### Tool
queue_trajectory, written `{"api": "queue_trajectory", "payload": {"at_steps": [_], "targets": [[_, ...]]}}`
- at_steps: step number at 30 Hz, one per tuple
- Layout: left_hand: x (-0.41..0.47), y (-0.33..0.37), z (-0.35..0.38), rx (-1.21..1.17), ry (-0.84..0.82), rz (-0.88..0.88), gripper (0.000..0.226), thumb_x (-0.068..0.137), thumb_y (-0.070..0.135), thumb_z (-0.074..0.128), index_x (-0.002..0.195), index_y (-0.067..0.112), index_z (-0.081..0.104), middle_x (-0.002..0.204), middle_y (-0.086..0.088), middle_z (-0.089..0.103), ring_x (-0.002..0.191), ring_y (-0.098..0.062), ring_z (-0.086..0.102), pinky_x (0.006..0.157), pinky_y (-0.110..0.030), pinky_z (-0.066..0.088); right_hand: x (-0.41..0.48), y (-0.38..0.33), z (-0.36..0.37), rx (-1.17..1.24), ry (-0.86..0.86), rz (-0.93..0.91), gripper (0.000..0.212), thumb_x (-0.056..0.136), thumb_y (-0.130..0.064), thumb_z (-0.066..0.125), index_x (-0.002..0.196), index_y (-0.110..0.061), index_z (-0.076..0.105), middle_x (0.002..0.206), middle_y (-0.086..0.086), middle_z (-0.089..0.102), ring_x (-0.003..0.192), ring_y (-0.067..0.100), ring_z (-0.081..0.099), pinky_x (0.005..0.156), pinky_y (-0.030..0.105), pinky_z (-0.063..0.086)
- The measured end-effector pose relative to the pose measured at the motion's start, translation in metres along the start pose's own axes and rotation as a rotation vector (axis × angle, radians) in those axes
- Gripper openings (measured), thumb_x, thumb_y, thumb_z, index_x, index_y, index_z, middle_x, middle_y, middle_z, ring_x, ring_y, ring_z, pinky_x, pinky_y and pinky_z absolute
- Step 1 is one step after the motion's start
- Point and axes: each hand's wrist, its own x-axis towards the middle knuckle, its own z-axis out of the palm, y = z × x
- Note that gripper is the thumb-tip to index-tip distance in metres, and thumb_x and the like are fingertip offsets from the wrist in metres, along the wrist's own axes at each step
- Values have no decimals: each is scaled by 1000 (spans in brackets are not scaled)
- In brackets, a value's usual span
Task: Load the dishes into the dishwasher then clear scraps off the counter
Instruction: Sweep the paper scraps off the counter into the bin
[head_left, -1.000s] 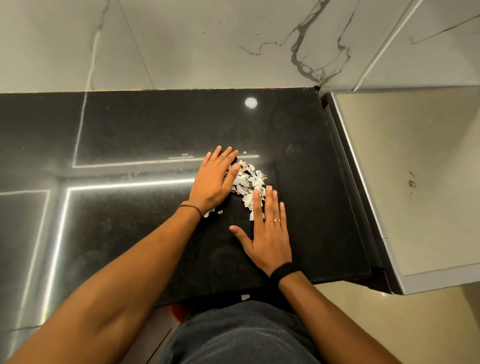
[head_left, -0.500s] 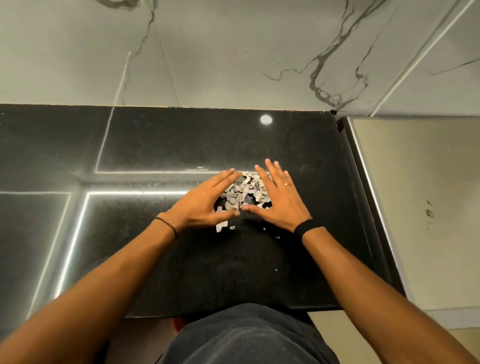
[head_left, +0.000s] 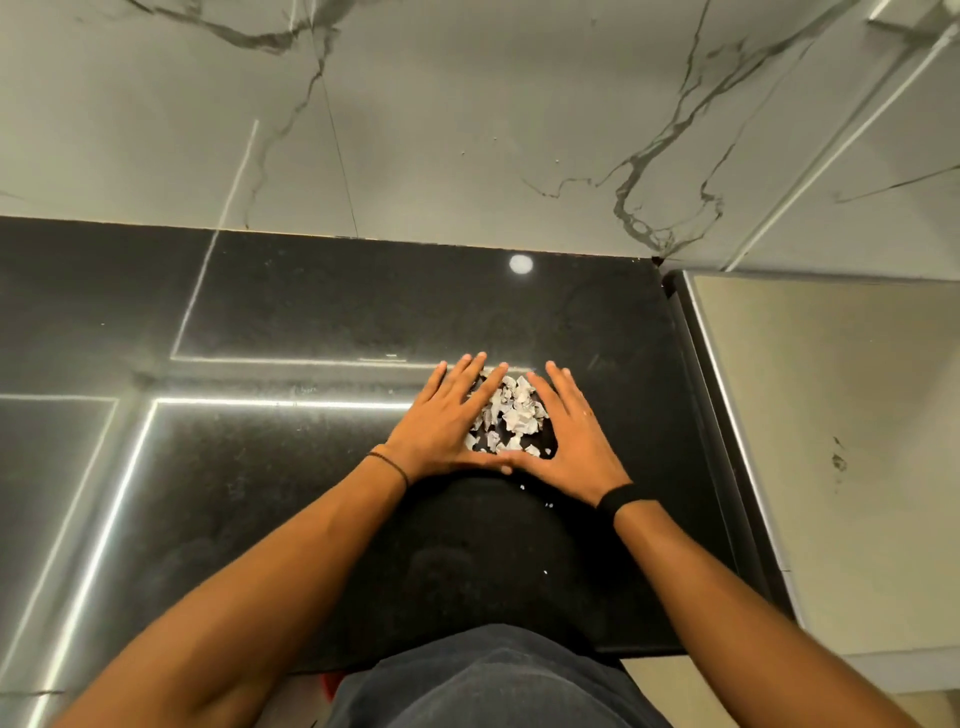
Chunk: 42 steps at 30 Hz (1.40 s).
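Head view: the scraps (head_left: 511, 410) are penned in a heap on the black table (head_left: 311, 312) between the left hand (head_left: 441, 423) and the right hand (head_left: 574, 436). Fingers (head_left: 470, 376) are laid straight, flat and slightly spread, with thumbs touching at the near side; nothing is pinched. Light pieces could be squeezed out through the open far gap if the hands are closed too fast. Stray flecks (head_left: 545, 571) nearer the edge may be missed. No obstacle is seen: a pale unit (head_left: 831, 441) is set to the right, a marbled wall (head_left: 467, 130) behind.
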Motion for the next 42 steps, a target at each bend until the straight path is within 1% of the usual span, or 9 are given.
{"api": "queue_trajectory", "payload": {"at_steps": [4, 11, 16, 21, 25, 28, 31, 36, 42], "targets": [[12, -5, -17, -55, -126, 53, 129, 66, 89, 58, 158, 32, -11, 168, -3, -7, 154, -21, -5, 125, -39, 1, 30, 5, -33, -92, -206, -92, 117, 65, -78, 69, 158, -35, 12, 167, -7, 0, 154, 17, -4, 124, 46, 17], [8, -13, -55, 114, -243, 168, 102, 82, 53, 73, 159, 36, 9, 167, 7, 11, 152, -16, 19, 115, -31, 32, 42, -21, -34, -219, -424, -29, 107, 80, -62, 69, 159, -29, 3, 167, 2, 5, 154, 27, 2, 123, 48, 19], [-4, -1, -57, 188, -178, 188, 76, 92, 41, 66, 156, 40, 24, 166, 10, 18, 149, -15, 27, 106, -31, 43, 20, -32, -22, -316, -387, -43, 88, 95, -46, 59, 159, -26, 2, 167, -4, 3, 154, 22, 2, 120, 49, 26], [-5, 14, -47, 180, -138, 166, 57, 94, 32, 66, 147, 39, 45, 161, 7, 34, 141, -18, 42, 104, -34, 45, 5, -31, -11, -381, -311, -106, 56, 105, -35, 43, 156, -22, 24, 165, -2, 17, 152, 24, 16, 113, 45, 38], [-12, 24, -44, 129, -75, 85, 39, 92, 28, 66, 131, 34, 64, 141, 8, 58, 125, -21, 58, 93, -40, 53, -4, -32, -11, -429, -224, -184, 41, 106, -25, 38, 147, -20, 43, 156, 0, 38, 142, 27, 37, 107, 40, 42], [-16, 30, -43, 151, -34, 31, 27, 92, 24, 60, 116, 29, 71, 124, 7, 67, 111, -24, 63, 78, -40, 54, -1, -39, -15, -482, -157, -206, 31, 103, -20, 43, 130, -20, 58, 134, -1, 57, 120, 24, 58, 90, 38, 49], [-14, 34, -42, 151, -9, -14, 25, 90, 16, 59, 110, 24, 73, 115, 2, 70, 105, -26, 65, 79, -43, 55, 11, -43, -22, -448, -131, -90, 18, 95, -19, 52, 105, -22, 66, 109, 2, 69, 102, 29, 66, 78, 39, 53], [-6, 37, -57, 107, 73, -67, 20, 92, 18, 68, 111, 23, 74, 111, 0, 72, 103, -25, 68, 86, -41, 55, 27, -49, -62, -224, -38, 3, 15, 90, -24, 67, 101, -25, 77, 104, 0, 76, 100, 25, 69, 90, 35, 52], [-13, 48, -90, 59, 251, -149, 17, 93, 21, 70, 109, 21, 76, 110, 0, 74, 101, -21, 69, 89, -36, 56, 32, -59, -102, 14, 34, 7, 12, 85, -20, 76, 96, -22, 80, 97, -1, 76, 95, 14, 69, 91, 28, 53]]}}
